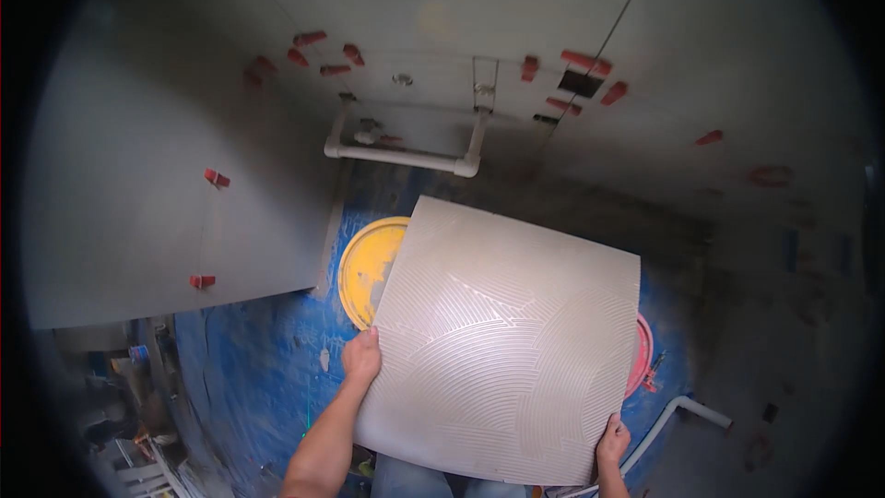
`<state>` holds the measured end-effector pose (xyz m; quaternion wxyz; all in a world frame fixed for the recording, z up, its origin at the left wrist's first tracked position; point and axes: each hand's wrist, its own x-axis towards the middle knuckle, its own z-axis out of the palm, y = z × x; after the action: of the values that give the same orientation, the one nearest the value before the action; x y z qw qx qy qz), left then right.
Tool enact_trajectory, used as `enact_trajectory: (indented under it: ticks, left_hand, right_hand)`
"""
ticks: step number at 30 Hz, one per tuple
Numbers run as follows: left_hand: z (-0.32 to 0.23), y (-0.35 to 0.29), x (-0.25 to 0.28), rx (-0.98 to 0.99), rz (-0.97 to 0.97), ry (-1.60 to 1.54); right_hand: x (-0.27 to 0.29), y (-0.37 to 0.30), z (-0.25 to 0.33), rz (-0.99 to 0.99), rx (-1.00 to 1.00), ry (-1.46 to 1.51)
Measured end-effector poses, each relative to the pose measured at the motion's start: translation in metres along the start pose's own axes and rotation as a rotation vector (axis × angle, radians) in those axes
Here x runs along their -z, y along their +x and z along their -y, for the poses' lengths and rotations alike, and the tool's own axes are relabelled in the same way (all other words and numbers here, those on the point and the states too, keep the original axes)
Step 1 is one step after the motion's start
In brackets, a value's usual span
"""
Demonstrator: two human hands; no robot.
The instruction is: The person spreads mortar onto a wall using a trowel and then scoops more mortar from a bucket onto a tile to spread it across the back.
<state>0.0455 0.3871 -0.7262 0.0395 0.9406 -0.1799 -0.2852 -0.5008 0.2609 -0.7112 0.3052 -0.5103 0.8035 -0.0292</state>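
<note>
Pale grey walls in large slabs, from nine round through twelve to three o'clock, dim toward the rim. Lower down, scuffed blue floor, mostly between six and nine. Held over that floor, from the centre toward five o'clock, a broad square grey panel, turned a little clockwise, with fine ridges in sweeping arcs across much of the upward face. Loose clutter at eight o'clock, too blurred to sort. Jutting from the wall at eleven o'clock, a white pipe loop. At the panel's ten o'clock, a round yellow tub, smeared grey and partly covered. At four o'clock of the view, a bent white pipe. At the panel's three o'clock, a pink rim, mostly covered. Left hand clamped on the panel's nine o'clock edge; right hand clamped near the corner between four and five; each grip partly hidden underneath. Between one and two, a dark square opening, with red clips around.
</note>
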Motion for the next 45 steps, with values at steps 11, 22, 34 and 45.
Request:
enact_trajectory:
  ticks: [11,22,34,45]
  left_hand:
    - [0.060,-0.011,-0.090,0.081,0.116,-0.141]
    - [0.100,0.026,-0.098,0.130,0.221,-0.494]
    - [-0.075,-0.004,-0.089,-0.491,-0.008,-0.166]
    - [-0.077,0.003,-0.117,-0.499,0.037,-0.185]
  right_hand:
    - [-0.085,0.044,-0.092,0.162,-0.192,-0.026]
    - [-0.068,-0.019,0.131,0.315,0.504,-0.435]
    - [-0.180,-0.070,0.130,0.525,1.085,-0.767]
    - [-0.157,0.043,0.199,0.167,0.992,-0.636]
